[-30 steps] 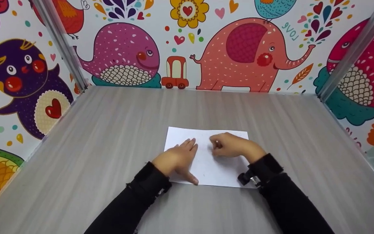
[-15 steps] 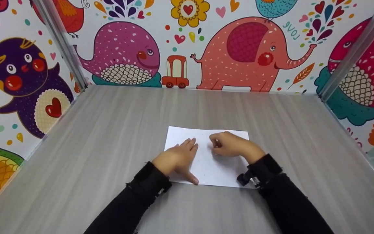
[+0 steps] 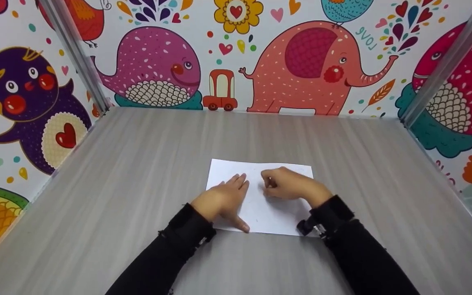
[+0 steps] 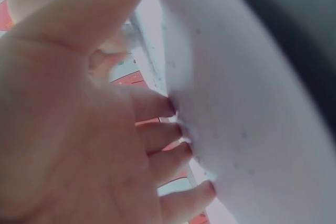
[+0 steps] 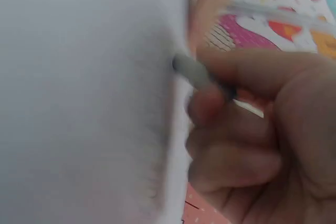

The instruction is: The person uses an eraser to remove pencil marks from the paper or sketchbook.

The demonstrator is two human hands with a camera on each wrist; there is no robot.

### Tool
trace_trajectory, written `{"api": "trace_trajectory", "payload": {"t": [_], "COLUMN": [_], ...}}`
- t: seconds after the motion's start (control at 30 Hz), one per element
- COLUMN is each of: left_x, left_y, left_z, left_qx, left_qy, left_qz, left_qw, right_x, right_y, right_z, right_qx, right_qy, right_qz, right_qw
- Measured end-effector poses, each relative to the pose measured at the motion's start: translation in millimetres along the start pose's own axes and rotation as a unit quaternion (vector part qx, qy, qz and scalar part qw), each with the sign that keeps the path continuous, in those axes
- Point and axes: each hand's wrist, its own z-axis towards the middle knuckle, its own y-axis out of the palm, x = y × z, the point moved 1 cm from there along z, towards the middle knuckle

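Note:
A sheet of white paper (image 3: 275, 217) lies on the table below both hands. My left hand (image 3: 224, 200) rests flat on its left part, fingers straight, the thumb spread toward the near edge. Over the upper right part, my right hand (image 3: 291, 183) pinches a small pale grey eraser (image 5: 193, 72) between thumb and curled fingers. The eraser's dark end is right at the paper, seen in the right wrist view; in the head view the fingers hide it. Small dark specks and a faint grey smudge show on the sheet.
The wood-grain table (image 3: 158, 164) reaches back to a wall (image 3: 232, 53) printed with cartoon animals. Metal posts (image 3: 74, 57) stand at the back corners. A dark wrist camera (image 3: 305, 226) on the right wrist hangs over the paper's near right corner.
My right hand has shifted slightly left over the paper, keeping its pinch. The left hand and the sheet hold their places.

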Motion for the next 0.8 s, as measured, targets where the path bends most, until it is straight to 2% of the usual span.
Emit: {"api": "trace_trajectory", "payload": {"t": [0.07, 0.13, 0.23, 0.33, 0.47, 0.57, 0.67, 0.8], "left_x": [-0.7, -1.0, 1.4, 7.2, 15.4, 17.4, 16.1, 17.1], "left_y": [0.5, 0.9, 0.5, -1.2, -4.3, -3.9, -0.1, 2.8], "left_z": [-0.8, -1.5, -2.8, -4.3, -3.4, 0.6, 4.9, 8.0], "left_qx": [-0.004, -0.006, -0.007, -0.018, 0.006, 0.035, 0.032, 0.023], "left_qy": [-0.001, -0.001, -0.009, -0.022, -0.011, 0.009, 0.008, -0.007], "left_qz": [-0.001, -0.004, -0.008, -0.001, 0.015, 0.015, 0.006, -0.006], "left_qw": [1.0000, 1.0000, 0.9999, 0.9996, 0.9998, 0.9992, 0.9994, 0.9997], "right_x": [4, 10, 16, 15, 5, -2, -5, -4], "right_y": [-3.1, -11.3, -21.5, -22.4, -15.0, -11.8, -9.8, -3.5], "right_z": [-5, -15, -28, -31, -21, -12, -6, 0], "right_qx": [-0.005, -0.031, -0.075, -0.102, -0.103, -0.075, -0.030, 0.015], "right_qy": [0.009, 0.048, 0.120, 0.158, 0.130, 0.109, 0.093, 0.097], "right_qz": [-0.013, -0.007, 0.020, 0.044, 0.029, 0.044, 0.090, 0.135], "right_qw": [1.000, 0.998, 0.990, 0.981, 0.986, 0.990, 0.991, 0.986]}}
